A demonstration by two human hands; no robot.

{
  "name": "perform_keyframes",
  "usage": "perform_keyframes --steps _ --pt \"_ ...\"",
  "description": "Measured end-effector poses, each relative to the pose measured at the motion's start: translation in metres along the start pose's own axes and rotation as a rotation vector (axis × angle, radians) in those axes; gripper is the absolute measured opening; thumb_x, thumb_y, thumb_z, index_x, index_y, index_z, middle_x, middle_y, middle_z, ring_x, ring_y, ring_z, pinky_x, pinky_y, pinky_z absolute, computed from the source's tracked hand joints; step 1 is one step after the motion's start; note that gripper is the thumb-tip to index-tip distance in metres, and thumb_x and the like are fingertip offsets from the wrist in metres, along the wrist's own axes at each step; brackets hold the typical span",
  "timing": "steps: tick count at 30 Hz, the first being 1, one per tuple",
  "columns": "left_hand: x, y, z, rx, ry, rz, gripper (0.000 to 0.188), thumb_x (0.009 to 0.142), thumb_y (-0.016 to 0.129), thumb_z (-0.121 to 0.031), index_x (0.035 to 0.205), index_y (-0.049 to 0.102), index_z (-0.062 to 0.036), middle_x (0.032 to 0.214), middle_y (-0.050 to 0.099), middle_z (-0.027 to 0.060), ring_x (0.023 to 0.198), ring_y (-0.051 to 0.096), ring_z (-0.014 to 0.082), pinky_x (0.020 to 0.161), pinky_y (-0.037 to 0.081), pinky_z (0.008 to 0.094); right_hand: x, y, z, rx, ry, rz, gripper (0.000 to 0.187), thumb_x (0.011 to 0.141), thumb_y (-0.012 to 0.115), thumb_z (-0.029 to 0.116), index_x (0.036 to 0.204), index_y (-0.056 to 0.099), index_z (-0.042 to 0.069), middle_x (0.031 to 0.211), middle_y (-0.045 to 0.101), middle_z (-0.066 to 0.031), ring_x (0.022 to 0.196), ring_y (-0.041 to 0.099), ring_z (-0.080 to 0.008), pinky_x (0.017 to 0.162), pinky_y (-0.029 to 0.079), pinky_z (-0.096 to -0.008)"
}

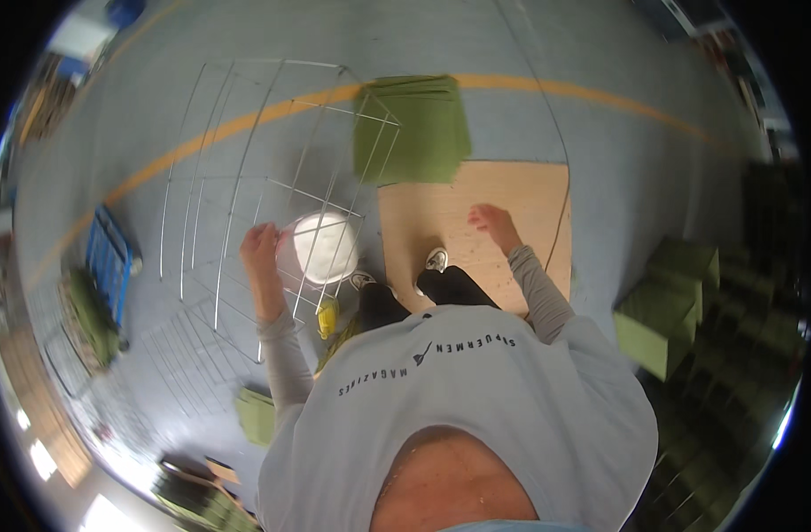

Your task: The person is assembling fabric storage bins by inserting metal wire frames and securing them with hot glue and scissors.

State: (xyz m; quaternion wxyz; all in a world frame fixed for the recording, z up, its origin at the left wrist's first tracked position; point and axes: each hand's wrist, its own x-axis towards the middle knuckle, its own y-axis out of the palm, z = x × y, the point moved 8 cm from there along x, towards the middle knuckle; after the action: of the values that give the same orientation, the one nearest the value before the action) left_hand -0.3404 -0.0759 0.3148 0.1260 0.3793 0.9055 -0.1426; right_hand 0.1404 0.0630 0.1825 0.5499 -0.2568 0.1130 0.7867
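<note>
A tall silver wire rack (272, 180) with thin bars stands tilted over the floor on my left. My left hand (260, 246) is closed around one of its wires. Through the bars shows a round white object (327, 249), perhaps a stool seat or a lid; its kind is unclear. My right hand (492, 222) hangs above a tan board (476, 199), fingers loosely bent and apart, with nothing visible in it. Beyond the board lies a stack of green fabric pieces (414, 129), the thing closest ahead of that hand.
Close to my left leg is a yellow object (327, 316). A blue hand cart (110, 262) stands farther left, near more wire panels (188, 359). Green fabric boxes (662, 315) sit at the right. A dark cable (558, 151) crosses the floor and board.
</note>
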Motion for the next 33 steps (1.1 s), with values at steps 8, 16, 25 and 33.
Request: perform_keyframes --steps 8,16,25,33 --pt "-0.008 0.342 -0.043 0.266 0.175 0.651 0.020 0.084 0.060 -0.010 0.090 0.059 0.0081 0.073 0.065 0.0113 0.065 0.065 0.0158 0.058 0.049 0.0237 -0.077 -0.243 0.022 0.544 -0.252 -0.736 0.070 0.091 0.042 0.057 0.129 0.045 -0.002 0.125 0.054 -0.0151 0.118 0.050 -0.0249 0.094 0.042 -0.0390" --pt "-0.119 0.625 0.042 0.681 0.560 1.441 0.022 0.084 0.057 -0.021 0.090 0.061 -0.0002 0.067 0.067 0.0070 0.064 0.065 0.0147 0.060 0.046 0.0271 -0.162 -0.270 -0.097 0.650 -0.009 -1.072 0.076 0.089 0.041 0.062 0.134 0.042 0.000 0.136 0.044 -0.0156 0.132 0.034 -0.0292 0.102 0.032 -0.0488" --pt "-0.224 0.671 0.275 0.780 0.744 1.922 0.018 0.088 0.054 -0.026 0.083 0.058 -0.0093 0.063 0.064 0.0049 0.059 0.064 0.0215 0.056 0.047 0.0343 -0.220 -0.150 -0.317 0.809 0.098 -1.440 0.059 0.094 0.039 0.053 0.124 0.054 0.004 0.128 0.054 -0.0065 0.127 0.039 -0.0210 0.104 0.026 -0.0399" --pt "-0.211 0.565 0.501 0.897 0.661 2.248 0.012 0.088 0.053 -0.017 0.087 0.055 -0.0058 0.062 0.063 0.0069 0.059 0.063 0.0231 0.056 0.047 0.0346 -0.192 0.061 -0.557 0.955 0.334 -1.584 0.045 0.096 0.046 0.038 0.114 0.060 0.000 0.112 0.063 -0.0103 0.107 0.055 -0.0169 0.096 0.036 -0.0320"
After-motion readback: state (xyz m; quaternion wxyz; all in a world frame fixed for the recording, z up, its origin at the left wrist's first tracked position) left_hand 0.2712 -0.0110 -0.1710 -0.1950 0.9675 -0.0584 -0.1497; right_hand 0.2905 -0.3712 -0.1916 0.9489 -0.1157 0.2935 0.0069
